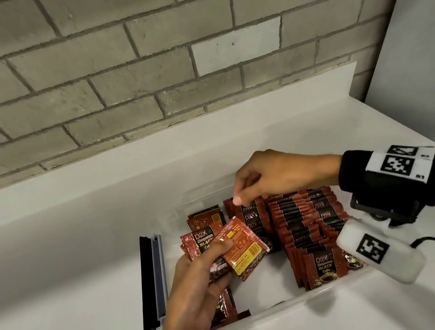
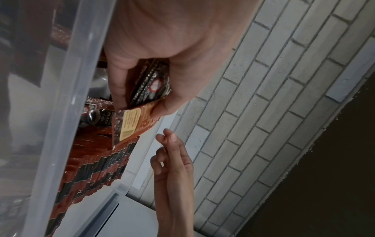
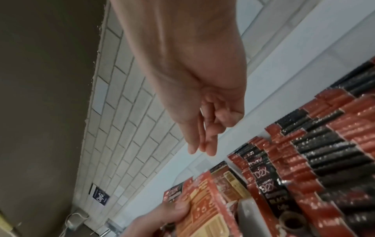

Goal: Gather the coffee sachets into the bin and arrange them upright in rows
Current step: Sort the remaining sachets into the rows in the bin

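Head view: coffee sachets (image 1: pixel 305 225) stand upright in rows inside clear bin (image 1: pixel 269 317) on white counter (image 1: pixel 54 266). Left hand (image 1: pixel 198 293) grips a few loose sachets (image 1: pixel 239 248) over bin. Right hand (image 1: pixel 270 175) hovers above middle row, fingers loosely curled, holding nothing.

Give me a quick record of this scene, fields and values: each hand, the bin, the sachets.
left hand: holds a small stack of sachets over the bin
right hand: empty, fingers loosely curled above the far rows
bin: clear plastic, on a white counter
rows: sachets upright, filling the right side
left side of bin: a few sachets, not yet in rows
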`<state>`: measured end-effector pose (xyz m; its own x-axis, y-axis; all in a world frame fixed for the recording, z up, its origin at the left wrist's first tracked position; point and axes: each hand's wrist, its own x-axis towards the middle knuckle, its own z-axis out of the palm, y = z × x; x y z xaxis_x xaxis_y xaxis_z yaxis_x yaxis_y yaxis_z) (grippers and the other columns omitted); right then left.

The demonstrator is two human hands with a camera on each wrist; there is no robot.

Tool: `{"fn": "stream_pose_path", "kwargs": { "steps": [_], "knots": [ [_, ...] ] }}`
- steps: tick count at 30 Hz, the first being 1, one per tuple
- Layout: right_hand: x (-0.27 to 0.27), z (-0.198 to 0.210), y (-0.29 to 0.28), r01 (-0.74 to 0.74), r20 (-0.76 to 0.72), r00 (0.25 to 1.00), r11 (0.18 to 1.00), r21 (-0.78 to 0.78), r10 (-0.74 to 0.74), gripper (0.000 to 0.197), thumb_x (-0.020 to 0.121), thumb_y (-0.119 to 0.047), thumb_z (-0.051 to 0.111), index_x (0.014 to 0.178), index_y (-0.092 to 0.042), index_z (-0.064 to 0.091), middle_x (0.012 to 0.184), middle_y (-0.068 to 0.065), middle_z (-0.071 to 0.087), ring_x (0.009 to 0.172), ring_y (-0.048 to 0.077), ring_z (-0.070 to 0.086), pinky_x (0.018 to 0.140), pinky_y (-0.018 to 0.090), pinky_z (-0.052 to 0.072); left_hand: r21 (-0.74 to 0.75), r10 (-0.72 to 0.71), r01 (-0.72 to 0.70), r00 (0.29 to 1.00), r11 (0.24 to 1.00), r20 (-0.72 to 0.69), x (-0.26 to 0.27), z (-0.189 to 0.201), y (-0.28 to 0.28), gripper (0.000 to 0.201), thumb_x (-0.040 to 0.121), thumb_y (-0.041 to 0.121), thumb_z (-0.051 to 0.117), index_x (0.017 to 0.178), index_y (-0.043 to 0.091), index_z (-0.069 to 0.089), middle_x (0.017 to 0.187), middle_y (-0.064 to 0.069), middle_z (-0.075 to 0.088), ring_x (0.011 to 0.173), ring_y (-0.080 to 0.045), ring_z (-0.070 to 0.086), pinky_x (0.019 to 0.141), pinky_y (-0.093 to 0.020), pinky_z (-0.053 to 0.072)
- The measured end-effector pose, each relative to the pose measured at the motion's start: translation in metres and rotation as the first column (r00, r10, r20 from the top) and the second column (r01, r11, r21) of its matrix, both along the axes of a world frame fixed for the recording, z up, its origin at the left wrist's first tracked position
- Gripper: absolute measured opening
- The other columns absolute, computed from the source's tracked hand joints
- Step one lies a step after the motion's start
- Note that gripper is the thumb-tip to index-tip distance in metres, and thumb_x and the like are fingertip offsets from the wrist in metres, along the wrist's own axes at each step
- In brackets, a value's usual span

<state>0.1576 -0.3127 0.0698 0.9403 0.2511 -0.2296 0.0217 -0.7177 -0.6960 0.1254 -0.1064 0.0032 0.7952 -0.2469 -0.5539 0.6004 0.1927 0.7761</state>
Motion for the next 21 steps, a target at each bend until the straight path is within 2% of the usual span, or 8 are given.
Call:
{"fn": "stream_pose_path", "kwargs": {
  "steps": [5,9,11,14,16,17,19,21],
  "knots": [
    [-0.01,-0.004,0.009,-0.068,-0.052,0.996,0.996,0.062,0.072,0.025,0.083,-0.032,0.072,0.103,-0.017,0.073,0.094,-0.014,0.07,0.085,-0.006,0.062,0.079,0.008,0.046,0.015,-0.062,0.061,0.996,0.998,0.063,-0.004,0.006,-0.002,0.035,0.072,0.004,0.074,0.107,0.006,0.066,0.099,-0.012,0.074,0.093,-0.025,0.071,0.07,-0.034,0.054],
    [-0.013,-0.004,0.012,-0.061,-0.045,0.997,0.998,0.03,0.062,0.033,0.08,-0.032,0.075,0.11,-0.018,0.067,0.094,-0.01,0.069,0.08,-0.006,0.061,0.07,0.007,0.042,0.003,-0.033,0.033,0.998,0.999,0.061,-0.004,0.007,-0.002,0.041,0.068,0.01,0.076,0.107,0.005,0.066,0.097,-0.012,0.074,0.092,-0.025,0.071,0.067,-0.031,0.054],
    [-0.02,0.001,0.014,-0.126,-0.018,0.992,0.992,-0.004,0.126,0.044,0.078,-0.036,0.076,0.115,-0.02,0.06,0.098,-0.013,0.064,0.073,-0.012,0.055,0.061,0.005,0.039,-0.044,0.014,-0.012,0.999,0.999,0.04,-0.003,0.007,-0.002,0.04,0.07,0.009,0.075,0.108,0.004,0.067,0.098,-0.013,0.074,0.092,-0.024,0.072,0.065,-0.03,0.054],
    [-0.036,0.002,0.02,-0.321,0.012,0.944,0.925,-0.205,0.33,0.058,0.075,-0.042,0.077,0.121,-0.025,0.046,0.108,-0.017,0.05,0.089,-0.006,0.047,0.07,0.007,0.038,-0.107,0.053,-0.052,0.999,0.993,0.006,-0.001,0.007,-0.002,0.035,0.074,0.008,0.072,0.108,0.001,0.067,0.098,-0.015,0.074,0.087,-0.022,0.073,0.06,-0.027,0.057],
    [-0.041,-0.005,0.023,-0.376,0.114,0.891,0.855,-0.358,0.44,0.048,0.079,-0.038,0.074,0.116,-0.023,0.048,0.112,-0.011,0.049,0.099,0.004,0.044,0.08,0.018,0.039,-0.15,0.055,-0.057,0.998,0.987,-0.016,-0.001,0.009,-0.002,0.034,0.074,0.008,0.071,0.106,-0.002,0.067,0.098,-0.017,0.073,0.084,-0.022,0.073,0.057,-0.025,0.057],
    [-0.041,-0.007,0.022,-0.37,0.165,0.88,0.859,-0.354,0.446,0.037,0.083,-0.032,0.071,0.111,-0.021,0.051,0.108,-0.01,0.051,0.098,0.006,0.046,0.079,0.021,0.041,-0.178,0.054,-0.058,0.998,0.982,-0.025,-0.001,0.009,-0.003,0.033,0.073,0.009,0.07,0.104,-0.003,0.067,0.098,-0.018,0.073,0.084,-0.023,0.073,0.058,-0.026,0.058],
    [-0.038,-0.005,0.02,-0.311,0.172,0.919,0.922,-0.23,0.353,0.023,0.089,-0.02,0.066,0.108,-0.02,0.053,0.096,-0.013,0.056,0.084,-0.001,0.054,0.068,0.013,0.041,-0.234,0.074,-0.079,0.997,0.969,-0.032,-0.001,0.009,-0.003,0.027,0.073,0.011,0.07,0.095,-0.005,0.068,0.092,-0.019,0.073,0.079,-0.024,0.072,0.06,-0.029,0.059],
    [-0.034,-0.002,0.016,-0.195,0.124,0.971,0.978,-0.074,0.203,0.032,0.091,-0.014,0.062,0.118,-0.022,0.047,0.093,-0.007,0.063,0.066,-0.006,0.056,0.056,0.011,0.042,-0.252,0.104,-0.11,0.994,0.961,-0.038,0.0,0.007,-0.002,0.023,0.075,0.014,0.07,0.088,-0.005,0.069,0.085,-0.018,0.07,0.074,-0.023,0.068,0.061,-0.031,0.059]
  ]
}}
